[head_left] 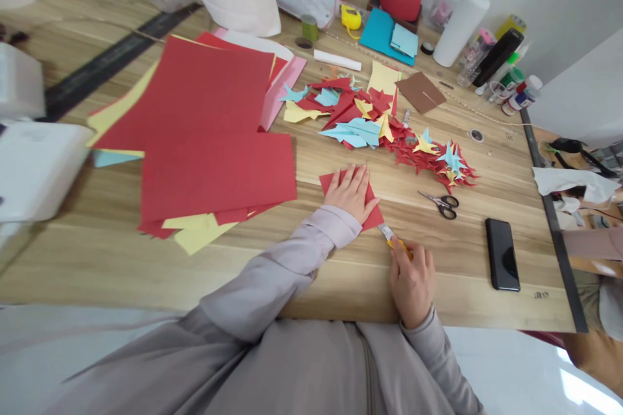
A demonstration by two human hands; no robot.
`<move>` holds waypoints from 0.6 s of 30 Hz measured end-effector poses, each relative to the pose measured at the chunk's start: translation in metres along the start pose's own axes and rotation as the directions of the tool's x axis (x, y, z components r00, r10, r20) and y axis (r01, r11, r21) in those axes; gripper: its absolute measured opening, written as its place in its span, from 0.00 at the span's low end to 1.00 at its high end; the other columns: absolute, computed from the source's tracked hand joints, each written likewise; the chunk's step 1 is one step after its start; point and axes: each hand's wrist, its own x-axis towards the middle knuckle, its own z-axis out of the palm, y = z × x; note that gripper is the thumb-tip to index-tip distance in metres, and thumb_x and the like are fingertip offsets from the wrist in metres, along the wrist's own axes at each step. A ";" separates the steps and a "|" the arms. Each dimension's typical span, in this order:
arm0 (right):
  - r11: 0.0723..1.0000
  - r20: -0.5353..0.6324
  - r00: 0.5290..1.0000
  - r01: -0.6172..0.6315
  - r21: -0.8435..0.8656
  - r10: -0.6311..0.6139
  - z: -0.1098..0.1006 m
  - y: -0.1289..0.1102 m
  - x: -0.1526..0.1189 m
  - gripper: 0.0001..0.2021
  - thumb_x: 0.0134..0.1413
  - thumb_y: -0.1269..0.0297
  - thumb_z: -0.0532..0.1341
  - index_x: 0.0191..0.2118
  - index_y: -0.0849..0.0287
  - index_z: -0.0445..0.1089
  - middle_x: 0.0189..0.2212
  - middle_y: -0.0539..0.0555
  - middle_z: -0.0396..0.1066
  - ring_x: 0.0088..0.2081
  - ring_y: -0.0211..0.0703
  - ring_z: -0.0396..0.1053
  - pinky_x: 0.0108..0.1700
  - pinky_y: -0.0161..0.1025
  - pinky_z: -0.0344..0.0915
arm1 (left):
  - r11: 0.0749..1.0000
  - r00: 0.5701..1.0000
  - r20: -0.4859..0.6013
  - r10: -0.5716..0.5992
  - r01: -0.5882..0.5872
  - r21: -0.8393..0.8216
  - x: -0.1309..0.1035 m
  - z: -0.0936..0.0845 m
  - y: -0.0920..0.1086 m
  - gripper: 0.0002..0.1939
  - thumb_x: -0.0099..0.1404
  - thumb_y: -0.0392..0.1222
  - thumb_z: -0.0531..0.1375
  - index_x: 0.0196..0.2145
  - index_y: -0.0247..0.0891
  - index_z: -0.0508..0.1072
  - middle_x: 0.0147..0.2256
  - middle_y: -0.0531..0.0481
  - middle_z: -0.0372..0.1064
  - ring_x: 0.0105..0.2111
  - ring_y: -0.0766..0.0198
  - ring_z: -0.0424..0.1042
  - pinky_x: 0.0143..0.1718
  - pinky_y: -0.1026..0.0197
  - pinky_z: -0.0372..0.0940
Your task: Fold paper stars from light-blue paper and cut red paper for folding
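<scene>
My left hand [348, 193] lies flat with its fingers spread on a small piece of red paper [374, 218], pressing it to the wooden table. In my right hand [413, 279] is a utility knife [387, 233] with an orange handle. Its blade meets the lower right corner of the red paper. The fingers wrap round the handle and hide most of it. Right of the hands lie small black-handled scissors [442, 204]. Large red sheets [219, 175] are stacked to the left, with yellow, pink and blue sheets peeking out beneath.
Beyond the hands is a heap of folded red, blue and yellow paper shapes [360, 120]. A black phone [503, 254] lies at the right. Along the back stand a paper roll [461, 26], bottles [522, 96], a yellow tape measure [350, 17] and a brown paper square [420, 92].
</scene>
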 end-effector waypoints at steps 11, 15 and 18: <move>0.997 -0.067 0.996 0.047 -0.064 -0.051 0.004 0.003 0.003 0.15 0.59 0.70 0.55 0.50 0.53 0.70 0.35 0.57 0.65 0.36 0.44 0.59 0.39 0.40 0.59 | 0.999 1.000 0.013 0.002 -0.002 0.045 0.000 -0.001 0.000 0.35 0.66 0.55 0.45 0.63 0.28 0.51 0.64 0.41 0.45 0.64 0.49 0.44 0.63 0.44 0.37; 0.997 -0.058 0.997 0.051 -0.055 -0.054 0.002 0.003 0.000 0.15 0.60 0.68 0.53 0.51 0.52 0.69 0.34 0.57 0.64 0.36 0.44 0.59 0.38 0.40 0.59 | 0.999 1.000 0.024 0.018 -0.019 0.050 0.001 -0.002 0.000 0.35 0.66 0.55 0.44 0.63 0.28 0.51 0.64 0.41 0.46 0.64 0.50 0.44 0.63 0.44 0.37; 0.995 -0.044 0.998 0.043 -0.090 -0.047 0.002 -0.001 -0.003 0.15 0.60 0.68 0.53 0.51 0.53 0.69 0.31 0.56 0.62 0.35 0.44 0.58 0.37 0.40 0.59 | 0.997 0.997 0.045 0.064 -0.066 0.048 0.003 -0.003 -0.001 0.35 0.66 0.56 0.45 0.63 0.29 0.51 0.64 0.42 0.45 0.64 0.50 0.44 0.63 0.44 0.37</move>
